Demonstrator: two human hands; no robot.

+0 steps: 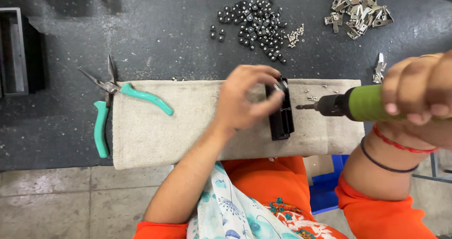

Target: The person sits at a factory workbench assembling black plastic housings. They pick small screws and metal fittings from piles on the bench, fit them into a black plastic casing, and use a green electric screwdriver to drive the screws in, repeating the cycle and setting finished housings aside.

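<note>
Left hand (245, 97) on black part (281, 119), screwdriver (351, 104) beside

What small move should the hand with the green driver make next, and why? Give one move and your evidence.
Probably ease the green driver leftward to the black part: its bit points at the part but stops short, while the left hand steadies the part on the cloth.

I see open cloth (155, 140) between the pliers (110, 100) at the left edge and my left hand (245, 97). Far side, a heap of black caps (254, 22) and metal clips (358, 10) crowd the table (165, 27). The driver (348, 103) blocks the right.
</note>
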